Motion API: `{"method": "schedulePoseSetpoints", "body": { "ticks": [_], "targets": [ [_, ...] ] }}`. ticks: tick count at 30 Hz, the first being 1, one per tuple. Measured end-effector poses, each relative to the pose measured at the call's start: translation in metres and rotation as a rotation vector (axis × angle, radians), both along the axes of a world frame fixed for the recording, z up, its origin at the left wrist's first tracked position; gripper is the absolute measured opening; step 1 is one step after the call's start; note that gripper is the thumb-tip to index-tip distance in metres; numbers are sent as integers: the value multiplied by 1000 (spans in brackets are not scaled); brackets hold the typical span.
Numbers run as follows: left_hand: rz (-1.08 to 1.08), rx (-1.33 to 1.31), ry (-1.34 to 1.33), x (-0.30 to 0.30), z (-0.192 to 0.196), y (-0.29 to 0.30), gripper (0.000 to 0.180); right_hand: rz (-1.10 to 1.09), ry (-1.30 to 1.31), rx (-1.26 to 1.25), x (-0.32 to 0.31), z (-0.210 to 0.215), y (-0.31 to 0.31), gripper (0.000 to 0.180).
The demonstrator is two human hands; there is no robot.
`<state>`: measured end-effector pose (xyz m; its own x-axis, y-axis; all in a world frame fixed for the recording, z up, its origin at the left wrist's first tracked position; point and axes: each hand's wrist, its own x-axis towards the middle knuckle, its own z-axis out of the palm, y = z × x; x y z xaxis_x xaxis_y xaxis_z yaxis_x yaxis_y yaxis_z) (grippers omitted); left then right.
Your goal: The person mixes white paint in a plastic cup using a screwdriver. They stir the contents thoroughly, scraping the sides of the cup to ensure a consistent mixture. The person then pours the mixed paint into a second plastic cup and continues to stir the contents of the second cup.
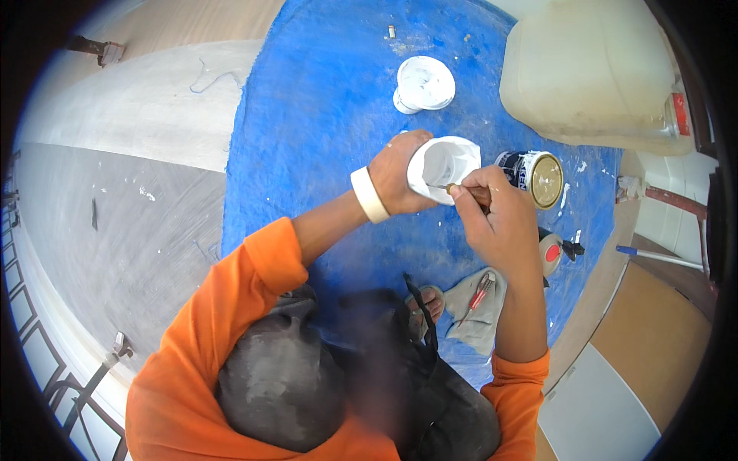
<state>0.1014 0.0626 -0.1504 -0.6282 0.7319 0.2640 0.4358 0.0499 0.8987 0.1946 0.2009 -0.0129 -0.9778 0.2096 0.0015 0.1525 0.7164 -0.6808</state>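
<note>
My left hand [394, 175] is wrapped round the side of a white tub [470, 154], tilted so that I see into its opening. White residue coats the tub's inside. The fingers of my right hand [501, 219] pinch the brown handle [478, 194] of a small tool with a thin metal end. That end reaches into the tub near its rim; its exact shape is too small to tell. Just right of the tub is a paint can [546, 181] with a gold-coloured lid. Farther off stands a white container [426, 81], its round top smeared with white.
A blue sheet [307, 131], spotted with white, covers the floor. A big translucent jerrycan [588, 73] stands at the far right. Near my foot, a red-handled tool [478, 295] lies on a grey cloth [466, 326]. A grey object with a red disc [551, 253] is by my right forearm.
</note>
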Motion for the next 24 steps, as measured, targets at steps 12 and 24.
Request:
{"method": "schedulePoseSetpoints", "body": {
  "ticks": [12,24],
  "targets": [
    [-138,-51,218,50,36,-90,75,33,-50,-38,66,11,-39,13],
    [-222,-49,199,58,28,-100,79,149,-37,-111,92,-11,-59,14]
  ]
}}
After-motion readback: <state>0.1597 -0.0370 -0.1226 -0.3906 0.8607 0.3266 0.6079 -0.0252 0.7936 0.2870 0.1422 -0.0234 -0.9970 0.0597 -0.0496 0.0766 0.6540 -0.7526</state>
